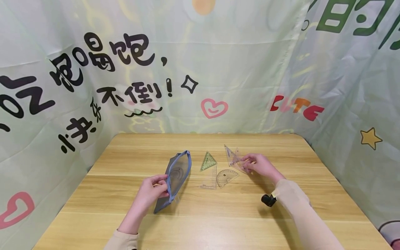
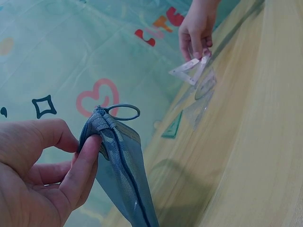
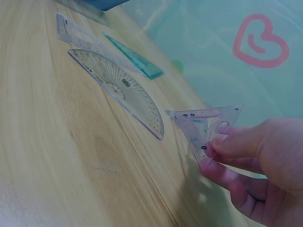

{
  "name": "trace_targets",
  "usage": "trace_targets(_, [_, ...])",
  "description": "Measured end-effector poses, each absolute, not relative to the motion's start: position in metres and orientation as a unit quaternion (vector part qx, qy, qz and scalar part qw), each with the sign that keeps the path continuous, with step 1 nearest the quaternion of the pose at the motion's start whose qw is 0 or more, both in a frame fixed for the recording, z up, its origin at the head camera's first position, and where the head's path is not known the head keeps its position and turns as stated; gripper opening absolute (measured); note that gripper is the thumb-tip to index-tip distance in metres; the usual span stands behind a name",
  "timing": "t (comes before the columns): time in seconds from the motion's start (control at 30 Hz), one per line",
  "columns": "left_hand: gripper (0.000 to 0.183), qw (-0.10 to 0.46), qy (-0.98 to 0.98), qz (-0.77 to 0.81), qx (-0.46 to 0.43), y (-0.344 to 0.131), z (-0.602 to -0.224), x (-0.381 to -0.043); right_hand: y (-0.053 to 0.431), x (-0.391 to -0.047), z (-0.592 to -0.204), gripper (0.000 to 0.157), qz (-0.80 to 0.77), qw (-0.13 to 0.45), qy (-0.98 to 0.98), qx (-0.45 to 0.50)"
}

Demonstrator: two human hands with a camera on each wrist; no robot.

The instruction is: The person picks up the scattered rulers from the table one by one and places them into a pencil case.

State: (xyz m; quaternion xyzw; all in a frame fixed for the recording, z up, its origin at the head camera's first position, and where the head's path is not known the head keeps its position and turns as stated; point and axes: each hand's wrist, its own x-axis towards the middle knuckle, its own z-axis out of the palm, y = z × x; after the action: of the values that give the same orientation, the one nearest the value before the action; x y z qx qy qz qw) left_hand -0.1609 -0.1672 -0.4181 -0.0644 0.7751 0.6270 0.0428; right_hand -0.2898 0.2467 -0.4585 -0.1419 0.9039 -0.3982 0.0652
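Observation:
My left hand [image 1: 152, 190] pinches the edge of a grey pouch with blue zipper trim [image 1: 188, 163], held tilted with its mouth spread toward the right. A loop [image 2: 137, 112] sticks out at the pouch's corner in the left wrist view. On the right, my right hand [image 1: 263, 167] pinches a clear pinkish set square [image 3: 203, 113] between thumb and fingers, close over the table. Overlapping it in the head view is a clear purplish set square [image 1: 230, 156]. Nearby lie a clear protractor [image 1: 227, 177], a green set square [image 1: 207, 163] and another clear set square [image 1: 214, 177].
The wooden table [image 1: 225, 222] runs back to a printed cloth backdrop [image 1: 250, 69], which also hangs along both sides. A small black device [image 1: 268, 200] is strapped at my right wrist. The drawing tools lie between the pouch and my right hand.

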Motion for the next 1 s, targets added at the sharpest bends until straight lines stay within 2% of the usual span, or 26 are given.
trace_targets(0.37, [0.042,0.044,0.776,0.626,-0.066,-0.168,-0.417,-0.161,0.241,-0.288,-0.454,0.035,-0.413,0.064,0.900,-0.126])
trace_targets(1.0, [0.043,0.043,0.776,0.626,-0.063,-0.168,-0.416,-0.161,0.219,-0.285,-0.439,0.039,-0.437,0.058,0.890,-0.117])
